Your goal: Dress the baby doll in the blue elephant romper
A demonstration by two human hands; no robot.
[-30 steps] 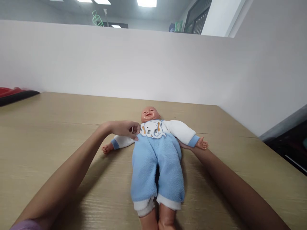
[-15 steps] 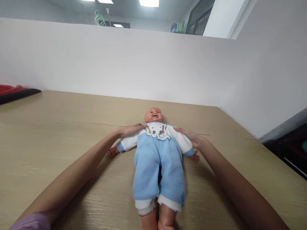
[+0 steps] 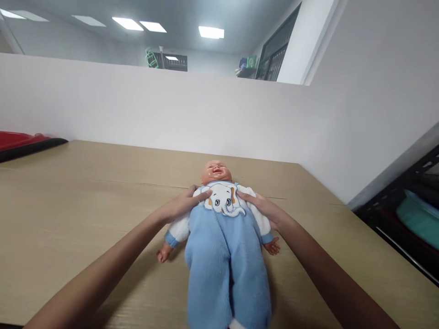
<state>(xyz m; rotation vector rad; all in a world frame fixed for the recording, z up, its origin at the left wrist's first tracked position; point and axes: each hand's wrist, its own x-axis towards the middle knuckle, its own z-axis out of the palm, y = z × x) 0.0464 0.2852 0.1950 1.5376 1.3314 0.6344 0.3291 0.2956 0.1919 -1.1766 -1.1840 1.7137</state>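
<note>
I have left grip point(image 3: 181, 206) at 9 o'clock, right grip point(image 3: 262, 208) at 3, both clasped round the doll point(image 3: 222, 242) chest, supporting it evenly, face-up, desk point(image 3: 85, 192) beneath.

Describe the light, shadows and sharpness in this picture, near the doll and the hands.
Head view: ceiling panels give soft, even light; weak shadows lie on the table beside the arms; no strong glare on the doll; its blue legs at the bottom edge look blurred and stretched; the left hand and right hand gripping its shoulders are fairly sharp.
</note>
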